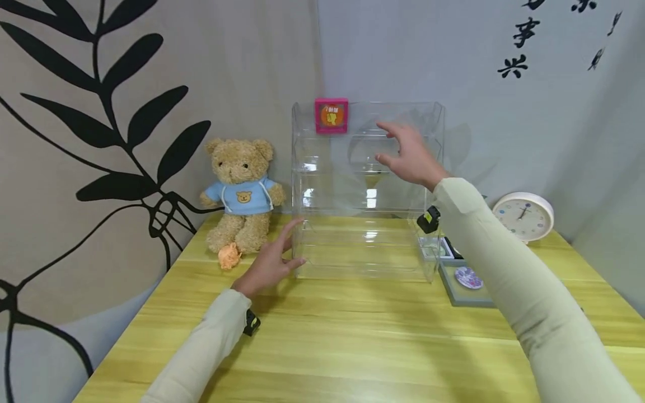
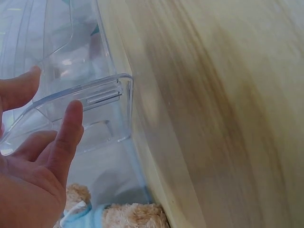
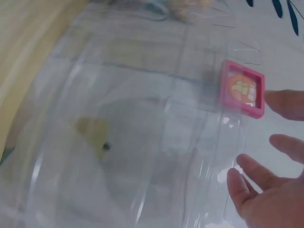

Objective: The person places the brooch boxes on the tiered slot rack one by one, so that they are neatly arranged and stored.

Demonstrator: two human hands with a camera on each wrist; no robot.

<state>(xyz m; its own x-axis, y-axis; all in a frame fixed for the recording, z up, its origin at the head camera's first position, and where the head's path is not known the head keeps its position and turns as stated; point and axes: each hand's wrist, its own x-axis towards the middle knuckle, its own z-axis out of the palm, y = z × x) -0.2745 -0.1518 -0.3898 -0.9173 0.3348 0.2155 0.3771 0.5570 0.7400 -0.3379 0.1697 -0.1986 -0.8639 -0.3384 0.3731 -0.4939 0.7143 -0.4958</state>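
Observation:
A clear plastic tiered rack (image 1: 363,211) stands upright on the table. On its top tier, toward the left, sits a small pink square box (image 1: 331,130) with an orange round picture. My right hand (image 1: 410,155) is held in front of the upper tiers, right of that box, fingers spread and holding nothing. The right wrist view shows the pink box (image 3: 261,107) close to the thumb. My left hand (image 1: 269,263) is at the rack's lower left side, fingers extended. In the left wrist view, thumb and fingers lie about the rack's side edge (image 2: 107,83); contact is unclear.
Left of the rack sits a teddy bear (image 1: 244,196) in a blue top, a small orange fluffy thing (image 1: 229,256) at its feet. To the right are a white round clock (image 1: 524,215) and a grey tray (image 1: 456,299) with a purple patterned disc (image 1: 468,277).

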